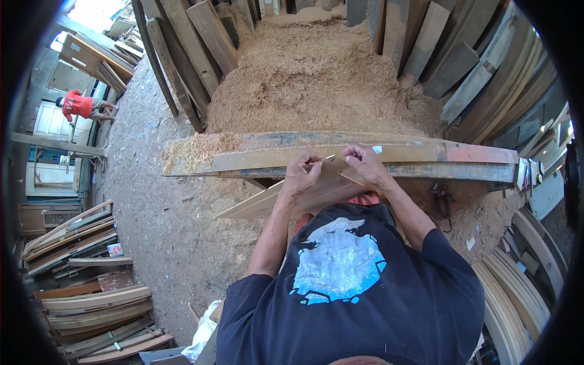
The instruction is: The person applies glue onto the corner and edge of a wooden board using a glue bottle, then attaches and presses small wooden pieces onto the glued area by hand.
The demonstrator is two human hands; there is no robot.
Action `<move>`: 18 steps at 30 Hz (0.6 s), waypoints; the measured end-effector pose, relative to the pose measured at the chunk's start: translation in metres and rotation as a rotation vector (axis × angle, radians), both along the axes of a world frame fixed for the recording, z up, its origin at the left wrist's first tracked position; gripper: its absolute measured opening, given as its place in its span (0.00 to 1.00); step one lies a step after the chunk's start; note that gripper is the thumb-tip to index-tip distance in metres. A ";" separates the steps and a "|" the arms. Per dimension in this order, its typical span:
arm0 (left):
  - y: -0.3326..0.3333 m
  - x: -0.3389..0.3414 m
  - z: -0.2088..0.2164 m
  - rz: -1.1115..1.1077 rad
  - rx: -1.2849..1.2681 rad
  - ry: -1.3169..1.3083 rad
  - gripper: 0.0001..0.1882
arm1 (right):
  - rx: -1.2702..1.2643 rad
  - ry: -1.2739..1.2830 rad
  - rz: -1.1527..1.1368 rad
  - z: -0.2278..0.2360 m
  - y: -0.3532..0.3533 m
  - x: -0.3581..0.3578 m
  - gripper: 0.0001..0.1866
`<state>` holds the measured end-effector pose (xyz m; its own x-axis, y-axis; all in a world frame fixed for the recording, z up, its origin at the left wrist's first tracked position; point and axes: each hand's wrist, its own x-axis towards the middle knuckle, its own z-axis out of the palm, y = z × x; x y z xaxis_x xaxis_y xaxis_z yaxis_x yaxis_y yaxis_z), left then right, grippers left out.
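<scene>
Just beyond left hand [304,172] and right hand [364,165]: long wooden table [450,170]. Below and between both: slanted wooden panel [319,191], corner up near the fingertips. Left of the left hand, on the table: heaped wood shavings [193,151]. Hands apart, fingers curled; cannot tell whether pinching anything. By the right hand: white scrap [377,149].

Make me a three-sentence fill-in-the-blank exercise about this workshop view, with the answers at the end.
1. The panel by the left hand and right hand is made of ____.
2. Curly shavings are heaped on the ____ end of the long bench.
3. The distant co-worker wears a ____ shirt.

Missing words: wood; left; red.
</scene>
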<state>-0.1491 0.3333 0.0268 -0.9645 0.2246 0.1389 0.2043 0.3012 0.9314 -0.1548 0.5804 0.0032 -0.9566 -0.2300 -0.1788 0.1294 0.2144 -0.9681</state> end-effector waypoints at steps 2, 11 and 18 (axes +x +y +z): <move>0.000 -0.002 0.001 -0.016 0.007 0.027 0.06 | 0.066 0.011 0.013 0.003 0.000 0.005 0.12; 0.002 -0.001 0.002 -0.019 0.020 0.027 0.05 | 0.192 0.116 -0.007 0.057 -0.009 0.013 0.13; 0.001 -0.003 -0.001 -0.024 -0.048 0.068 0.06 | 0.267 0.684 0.142 0.062 -0.017 -0.009 0.08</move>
<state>-0.1523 0.3341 0.0253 -0.9473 0.2556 0.1930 0.2748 0.3392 0.8997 -0.1642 0.5632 0.0655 -0.8387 -0.3914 0.3787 -0.5294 0.4229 -0.7354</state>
